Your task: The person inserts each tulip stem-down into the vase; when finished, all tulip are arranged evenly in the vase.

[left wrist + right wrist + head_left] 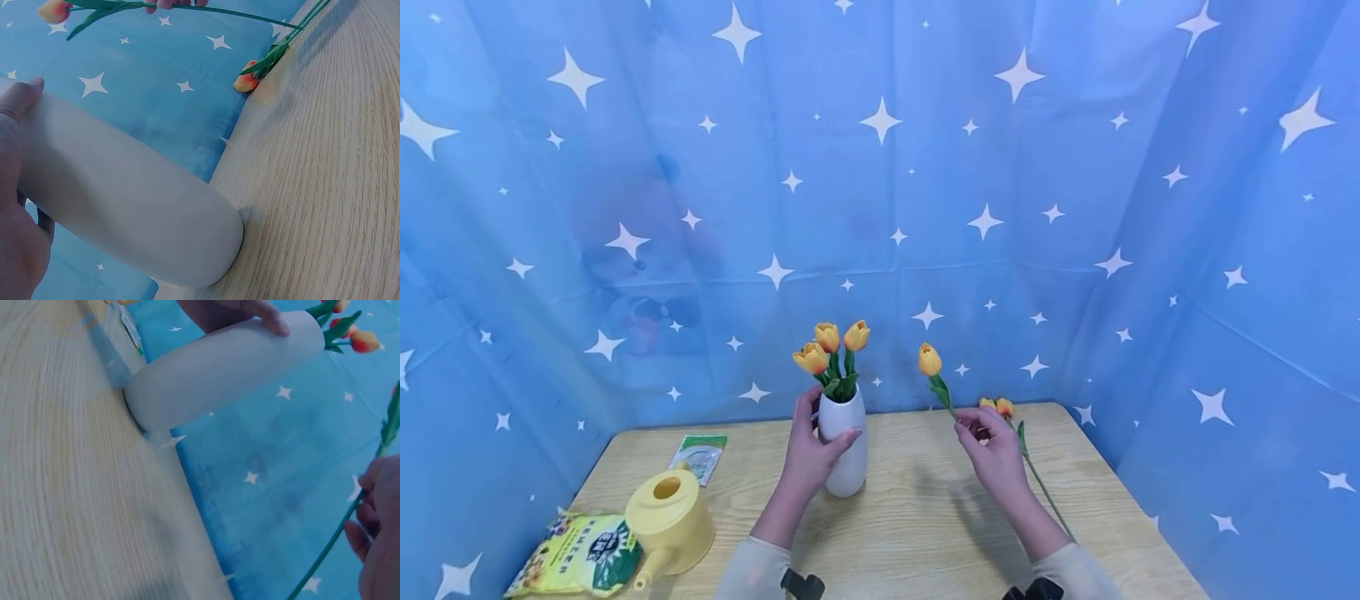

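A white vase [850, 458] stands upright on the table, with several orange-yellow tulips [827, 337] in its mouth. My left hand [808, 458] grips the vase around its upper part, the thumb across the near side. To the right, my right hand [997, 450] pinches a single tulip [929, 360] by its green stem [325, 550], blossom up and apart from the vase. Behind that hand, more tulips [1003, 407] lie on the table near its back edge, their blossoms partly hidden in the head view.
A yellow watering can [673, 529] stands at the left of the wooden table [910, 517]. Beside it lies a yellow-green bag [580, 550], and a flat packet [700, 457] lies behind. A blue curtain [880, 192] with white stars hangs around the table.
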`<state>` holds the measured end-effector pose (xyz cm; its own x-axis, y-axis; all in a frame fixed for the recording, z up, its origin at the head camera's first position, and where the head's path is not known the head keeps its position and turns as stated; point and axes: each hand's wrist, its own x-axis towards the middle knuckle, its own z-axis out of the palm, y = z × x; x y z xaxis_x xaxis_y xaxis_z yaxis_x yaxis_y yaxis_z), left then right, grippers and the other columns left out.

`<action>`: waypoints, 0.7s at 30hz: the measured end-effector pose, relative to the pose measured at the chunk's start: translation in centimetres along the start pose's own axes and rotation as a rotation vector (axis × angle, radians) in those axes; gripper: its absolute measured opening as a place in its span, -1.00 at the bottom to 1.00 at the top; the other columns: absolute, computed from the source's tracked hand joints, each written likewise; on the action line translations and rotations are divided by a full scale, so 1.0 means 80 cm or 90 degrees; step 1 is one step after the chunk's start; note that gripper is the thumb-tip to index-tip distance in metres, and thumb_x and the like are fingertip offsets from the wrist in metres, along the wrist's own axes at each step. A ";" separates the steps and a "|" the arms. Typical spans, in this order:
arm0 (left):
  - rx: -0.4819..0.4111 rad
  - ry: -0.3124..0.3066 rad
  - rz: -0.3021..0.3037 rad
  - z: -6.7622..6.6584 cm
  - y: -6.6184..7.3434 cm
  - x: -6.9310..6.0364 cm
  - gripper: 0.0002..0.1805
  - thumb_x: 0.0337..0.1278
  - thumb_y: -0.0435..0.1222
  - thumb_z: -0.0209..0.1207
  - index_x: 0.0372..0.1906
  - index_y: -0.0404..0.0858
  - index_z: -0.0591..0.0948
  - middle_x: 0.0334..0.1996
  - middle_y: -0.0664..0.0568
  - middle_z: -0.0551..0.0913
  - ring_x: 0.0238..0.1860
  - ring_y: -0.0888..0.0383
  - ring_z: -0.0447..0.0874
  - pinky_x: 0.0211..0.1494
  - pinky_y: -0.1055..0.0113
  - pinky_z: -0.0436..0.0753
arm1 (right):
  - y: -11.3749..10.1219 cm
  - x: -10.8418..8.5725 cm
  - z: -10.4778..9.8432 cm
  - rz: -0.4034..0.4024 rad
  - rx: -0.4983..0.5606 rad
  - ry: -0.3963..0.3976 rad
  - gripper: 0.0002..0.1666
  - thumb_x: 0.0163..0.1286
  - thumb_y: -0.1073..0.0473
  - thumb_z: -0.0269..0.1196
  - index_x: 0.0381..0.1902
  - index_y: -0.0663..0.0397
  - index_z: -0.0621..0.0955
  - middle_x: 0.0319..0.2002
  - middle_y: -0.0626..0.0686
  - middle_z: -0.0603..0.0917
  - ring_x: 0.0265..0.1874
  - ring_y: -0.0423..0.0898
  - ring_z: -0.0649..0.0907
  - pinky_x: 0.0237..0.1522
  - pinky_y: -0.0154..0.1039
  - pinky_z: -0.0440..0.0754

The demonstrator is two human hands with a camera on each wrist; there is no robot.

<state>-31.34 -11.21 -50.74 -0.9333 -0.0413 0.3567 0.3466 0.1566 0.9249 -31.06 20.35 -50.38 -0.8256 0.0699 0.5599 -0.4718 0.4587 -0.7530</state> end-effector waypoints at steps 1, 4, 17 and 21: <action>0.001 0.000 0.001 0.000 0.000 0.000 0.03 0.25 -0.08 0.62 0.67 -0.04 0.25 0.55 -0.05 0.37 0.50 -0.23 0.46 0.39 -0.40 0.59 | -0.001 0.001 0.000 -0.002 0.007 0.005 -0.78 0.47 0.44 0.45 -0.07 0.05 0.83 -0.25 -0.04 0.71 -0.28 -0.12 0.66 -0.24 -0.38 0.66; 0.007 0.002 0.003 0.000 0.000 0.001 0.04 0.25 -0.08 0.62 0.67 -0.05 0.25 0.54 -0.06 0.37 0.50 -0.24 0.46 0.40 -0.41 0.58 | -0.005 0.004 0.002 -0.005 0.023 0.020 -0.79 0.48 0.44 0.44 -0.08 0.05 0.83 -0.25 -0.03 0.70 -0.28 -0.13 0.66 -0.22 -0.40 0.66; 0.013 -0.001 0.007 0.000 -0.001 0.001 0.03 0.26 -0.07 0.61 0.67 -0.03 0.24 0.54 -0.06 0.36 0.51 -0.24 0.45 0.41 -0.42 0.56 | -0.027 0.015 0.008 0.018 0.088 0.036 -0.88 0.50 0.43 0.43 -0.07 0.22 0.79 -0.20 0.11 0.75 -0.23 -0.14 0.69 -0.16 -0.42 0.67; 0.015 -0.003 0.007 -0.001 -0.001 0.000 0.04 0.26 -0.06 0.61 0.68 -0.04 0.23 0.55 -0.08 0.35 0.51 -0.25 0.45 0.42 -0.43 0.55 | -0.032 0.020 0.010 0.045 0.134 0.036 -0.91 0.52 0.40 0.42 -0.06 0.29 0.76 -0.22 0.13 0.76 -0.25 -0.15 0.73 -0.19 -0.37 0.73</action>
<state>-31.35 -11.28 -50.82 -0.9300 -0.0357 0.3657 0.3540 0.1798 0.9178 -31.42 18.59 -47.87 -0.8429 0.1473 0.5175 -0.4728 0.2564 -0.8430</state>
